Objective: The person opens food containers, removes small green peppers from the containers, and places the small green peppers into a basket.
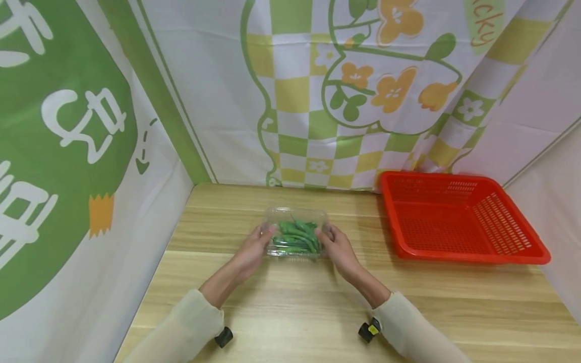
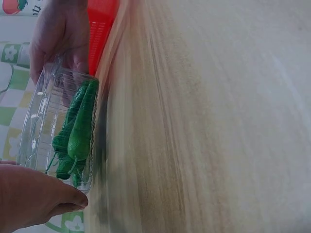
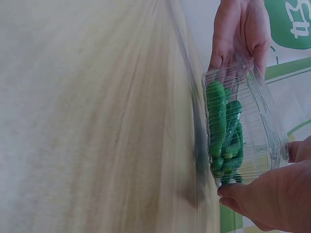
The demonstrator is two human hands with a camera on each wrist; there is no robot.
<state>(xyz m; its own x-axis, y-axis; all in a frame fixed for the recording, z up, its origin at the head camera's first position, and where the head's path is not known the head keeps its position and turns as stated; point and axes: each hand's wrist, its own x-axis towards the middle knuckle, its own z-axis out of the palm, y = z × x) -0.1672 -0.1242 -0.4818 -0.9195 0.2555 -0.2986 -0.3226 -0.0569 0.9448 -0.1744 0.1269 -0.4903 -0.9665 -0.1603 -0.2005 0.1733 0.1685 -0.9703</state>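
A clear plastic clamshell box [image 1: 297, 214] with green chili peppers [image 1: 297, 236] inside is held level between both hands over the table. My left hand [image 1: 251, 251] grips its left end, thumb on top and fingers underneath. On the opposite end my right hand [image 1: 339, 250] holds it the same way. Both wrist views show the box slightly above the tabletop, with a shadow beneath it. Through its ribbed side in the right wrist view, several peppers [image 3: 217, 114] lie together at the bottom. The lid is down over them.
A red plastic basket [image 1: 436, 239] with slotted walls stands on the right of the wooden table [image 1: 290, 302]. Behind the table hangs a printed curtain [image 1: 295, 126], and another cloth [image 1: 154, 201] runs along the left edge.
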